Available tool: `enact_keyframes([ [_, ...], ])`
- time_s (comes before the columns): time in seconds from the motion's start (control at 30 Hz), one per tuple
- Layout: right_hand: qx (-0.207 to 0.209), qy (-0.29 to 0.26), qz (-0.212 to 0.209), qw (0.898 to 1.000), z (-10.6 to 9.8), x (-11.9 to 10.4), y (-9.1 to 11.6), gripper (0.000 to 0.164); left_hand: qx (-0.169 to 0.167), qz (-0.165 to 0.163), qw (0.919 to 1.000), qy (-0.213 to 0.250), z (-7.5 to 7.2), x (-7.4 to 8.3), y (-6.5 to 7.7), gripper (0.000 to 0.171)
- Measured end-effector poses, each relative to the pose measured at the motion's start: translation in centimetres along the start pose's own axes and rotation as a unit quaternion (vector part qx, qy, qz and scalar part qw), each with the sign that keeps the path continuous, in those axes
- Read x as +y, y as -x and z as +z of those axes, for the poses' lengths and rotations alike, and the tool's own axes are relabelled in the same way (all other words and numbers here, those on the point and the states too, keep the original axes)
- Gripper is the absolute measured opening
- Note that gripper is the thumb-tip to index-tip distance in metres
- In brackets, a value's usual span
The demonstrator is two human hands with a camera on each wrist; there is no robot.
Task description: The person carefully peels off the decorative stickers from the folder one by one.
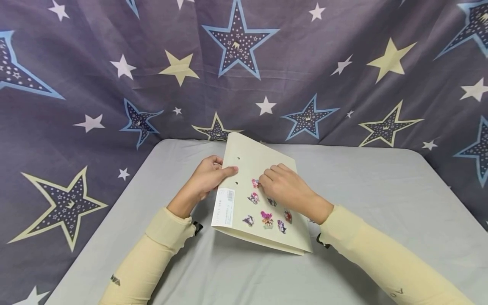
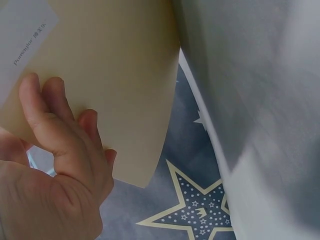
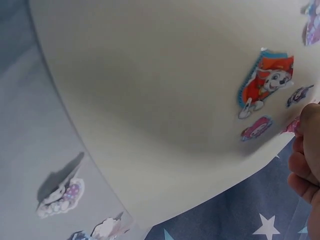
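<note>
A cream-coloured folder (image 1: 263, 156) stands tilted above the bed-like grey surface, with several cartoon stickers on its front. My left hand (image 1: 207, 176) grips its left edge, thumb on the front cover and fingers behind; the left wrist view shows those fingers (image 2: 55, 115) against the back. Over the sticker-covered part, my right hand (image 1: 284, 188) has its fingers curled and pinches a small pink sticker (image 3: 291, 126) at the cover. Near it in the right wrist view are an orange-and-blue dog sticker (image 3: 267, 82) and a pink oval sticker (image 3: 257, 128).
A white barcode label (image 1: 224, 207) is on the folder's lower left side. Loose stickers (image 3: 62, 197) lie on the grey sheet (image 1: 373, 190) beside the folder. A dark star-patterned cloth (image 1: 289, 55) hangs behind and to the sides.
</note>
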State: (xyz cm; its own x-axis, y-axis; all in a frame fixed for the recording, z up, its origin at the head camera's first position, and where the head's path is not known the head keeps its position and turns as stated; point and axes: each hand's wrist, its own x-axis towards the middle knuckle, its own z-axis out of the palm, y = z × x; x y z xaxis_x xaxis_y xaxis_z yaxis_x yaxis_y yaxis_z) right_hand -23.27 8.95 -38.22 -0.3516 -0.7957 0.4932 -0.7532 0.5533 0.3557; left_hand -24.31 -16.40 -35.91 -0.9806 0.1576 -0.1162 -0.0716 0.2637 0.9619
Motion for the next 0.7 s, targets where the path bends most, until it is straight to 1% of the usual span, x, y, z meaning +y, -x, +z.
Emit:
enact_keyframes([
  [0.13, -0.001, 0.005, 0.003, 1.0, 0.02, -0.03, -0.09, 0.005, 0.0, 0.004, 1.0, -0.008, 0.0, -0.03, -0.06, 0.04],
  [0.43, 0.0, 0.007, 0.016, 1.0, 0.23, -0.02, -0.41, 0.008, 0.003, 0.01, 0.9999, -0.006, 0.01, -0.07, -0.06, 0.04],
  [0.7, 0.005, 0.008, 0.024, 1.0, 0.23, 0.16, -0.53, 0.01, 0.005, 0.009, 0.9999, -0.002, 0.11, -0.07, -0.11, 0.037],
])
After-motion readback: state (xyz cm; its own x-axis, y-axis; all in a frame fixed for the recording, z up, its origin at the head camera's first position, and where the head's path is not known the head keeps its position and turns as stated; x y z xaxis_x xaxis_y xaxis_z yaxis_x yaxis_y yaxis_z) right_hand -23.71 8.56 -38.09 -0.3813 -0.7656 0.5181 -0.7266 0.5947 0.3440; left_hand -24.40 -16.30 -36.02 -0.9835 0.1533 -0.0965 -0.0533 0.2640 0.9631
